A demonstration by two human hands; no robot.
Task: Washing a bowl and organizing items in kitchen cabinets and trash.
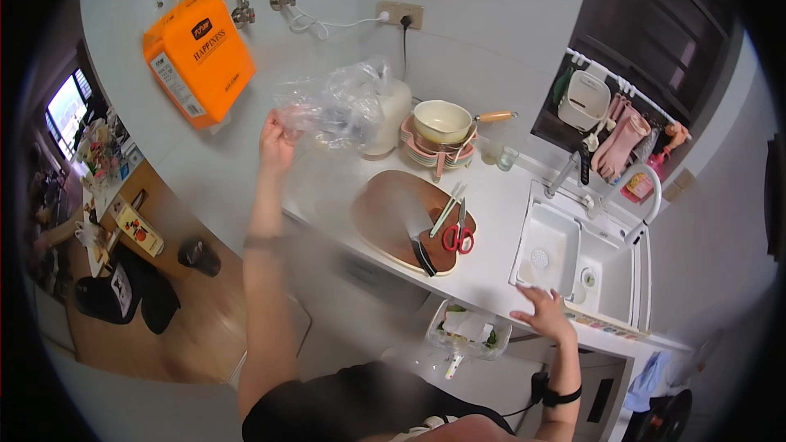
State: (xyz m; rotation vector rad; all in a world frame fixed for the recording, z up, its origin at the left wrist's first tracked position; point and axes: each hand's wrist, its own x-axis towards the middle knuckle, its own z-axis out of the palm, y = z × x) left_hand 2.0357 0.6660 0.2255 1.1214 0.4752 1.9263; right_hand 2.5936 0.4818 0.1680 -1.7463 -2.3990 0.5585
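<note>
A clear plastic bag (344,101) hangs from my left hand (279,141), its edge pinched in the fingertips, in front of a cream-coloured appliance (393,113) that it partly covers. My right hand (543,313) is spread with nothing in it, over the counter's front edge near the sink. Between my arms lies a brown cutting board (390,205) with a light rim. On it rest a knife with a black handle (422,256), a pair of pale green chopsticks or tongs (446,212) and red-handled scissors (459,238).
A cream pan (442,121) with a wooden handle sits on stacked pink-rimmed dishes (439,156), with a drinking glass (507,158) beside it. The double sink (548,245) is at right. A waste bin (470,344) holding scraps hangs below the counter edge. An orange tissue pack (199,61) hangs on the wall.
</note>
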